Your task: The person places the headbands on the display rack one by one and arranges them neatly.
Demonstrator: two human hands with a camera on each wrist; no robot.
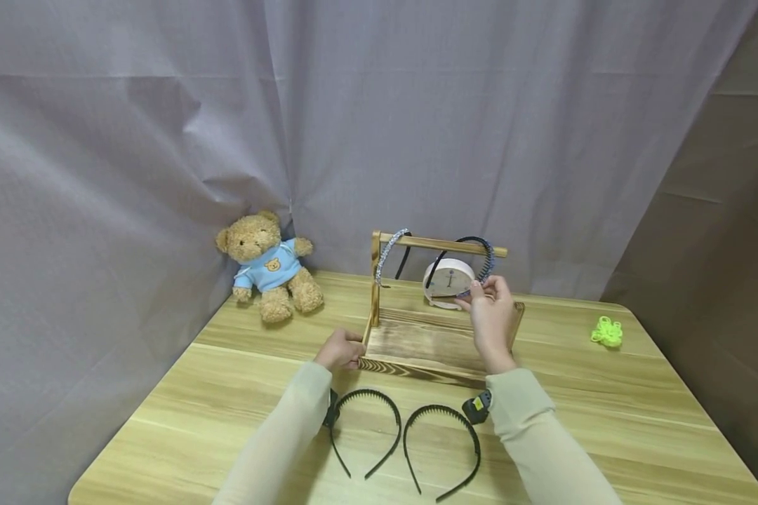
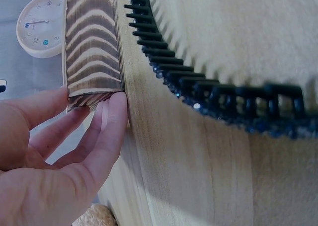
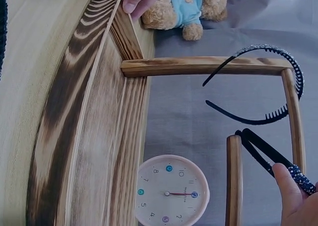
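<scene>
A wooden rack (image 1: 429, 344) has a tray base, a left post and a top bar (image 1: 442, 244). My left hand (image 1: 341, 349) grips the tray's front left corner; in the left wrist view, the fingers of that hand (image 2: 64, 151) hold the patterned wood end (image 2: 94, 47). With my right hand (image 1: 491, 319) I pinch a dark blue glittery headband (image 1: 489, 263) by the bar's right part. In the right wrist view, this headband (image 3: 300, 179) is between thumb and fingers (image 3: 298, 201), its black tips beside a wooden piece. A silvery headband (image 3: 295, 67) hangs over the bar near the post.
Two black toothed headbands (image 1: 398, 414) (image 1: 476, 449) lie on the table (image 1: 227, 421) in front of the rack. A round white clock (image 1: 448, 279) stands behind it. A teddy bear (image 1: 271, 270) in blue sits at the back left, and a neon green item (image 1: 607, 332) lies at the right.
</scene>
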